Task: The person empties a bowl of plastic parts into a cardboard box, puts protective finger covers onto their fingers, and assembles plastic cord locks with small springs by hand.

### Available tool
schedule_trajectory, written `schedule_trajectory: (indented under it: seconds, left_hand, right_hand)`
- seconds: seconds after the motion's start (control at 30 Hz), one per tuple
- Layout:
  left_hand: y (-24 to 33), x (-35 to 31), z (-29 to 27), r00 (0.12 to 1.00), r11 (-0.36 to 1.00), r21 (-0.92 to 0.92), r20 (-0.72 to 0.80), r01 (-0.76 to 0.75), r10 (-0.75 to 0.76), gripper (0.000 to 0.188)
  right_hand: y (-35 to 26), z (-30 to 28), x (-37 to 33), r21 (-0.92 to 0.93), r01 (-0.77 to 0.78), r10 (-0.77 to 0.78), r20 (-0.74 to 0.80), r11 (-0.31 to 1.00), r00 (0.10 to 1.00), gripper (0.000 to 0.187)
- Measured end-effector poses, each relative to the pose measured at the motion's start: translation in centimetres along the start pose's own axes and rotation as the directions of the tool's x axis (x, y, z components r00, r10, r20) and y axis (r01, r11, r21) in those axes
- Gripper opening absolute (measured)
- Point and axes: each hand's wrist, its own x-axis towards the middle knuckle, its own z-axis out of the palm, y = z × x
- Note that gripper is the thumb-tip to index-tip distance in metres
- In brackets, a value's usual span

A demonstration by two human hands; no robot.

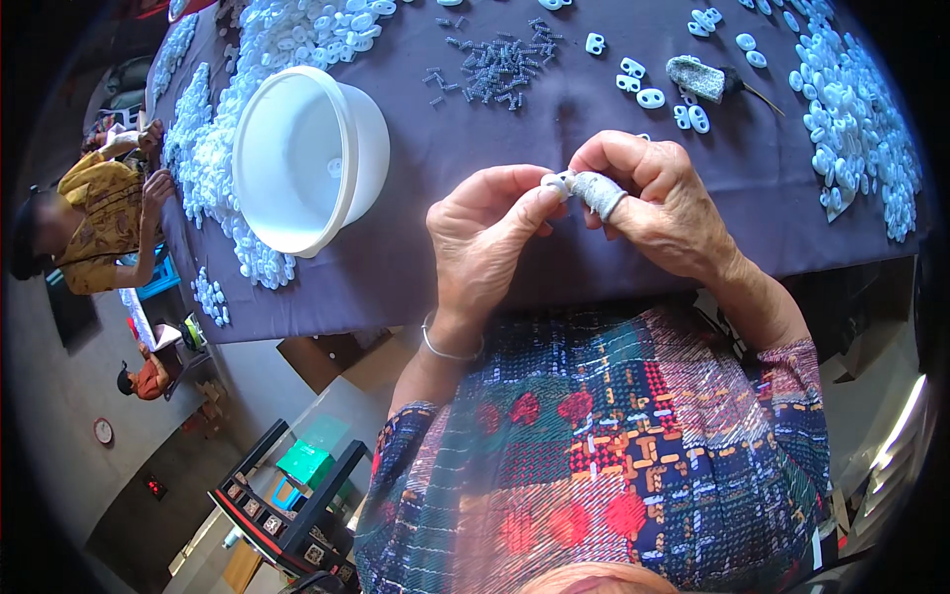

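Note:
Near the table's front edge, my left hand (492,223) pinches a small white plastic piece (557,184) between thumb and forefinger. It looks like one of the white two-hole cord locks (630,67) lying farther back. My right hand (658,198) meets it from the other side, its fingers closed on the same piece. A grey-white cloth finger cover (599,194) wraps my right thumb and hides part of the piece. Beyond my hands lies a loose pile of small dark metal springs (505,61).
A white plastic tub (361,163) stands left of my hands, with a small white piece inside. Heaps of white parts (203,139) spread behind and left of it; another heap (861,129) lies far right. A cloth-wrapped tool (698,78) rests back right. Another person (104,213) sits at the left edge.

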Motion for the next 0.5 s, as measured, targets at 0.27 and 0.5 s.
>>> schedule_trajectory:
  seconds: [0.27,0.5]
  left_hand:
    - [0.03,-0.28,0.03,1.0,1.0,0.009,-0.008,-0.006,0.006,0.018]
    - [0.04,-0.32,0.18,1.0,1.0,-0.018,-0.023,-0.006,0.005,0.018]
  right_hand:
    - [-0.04,-0.02,-0.08,0.038,-0.03,0.03,0.027,0.999,0.999,0.008]
    - [-0.06,0.08,-0.1,0.06,-0.05,0.049,0.032,0.997,0.998,0.009]
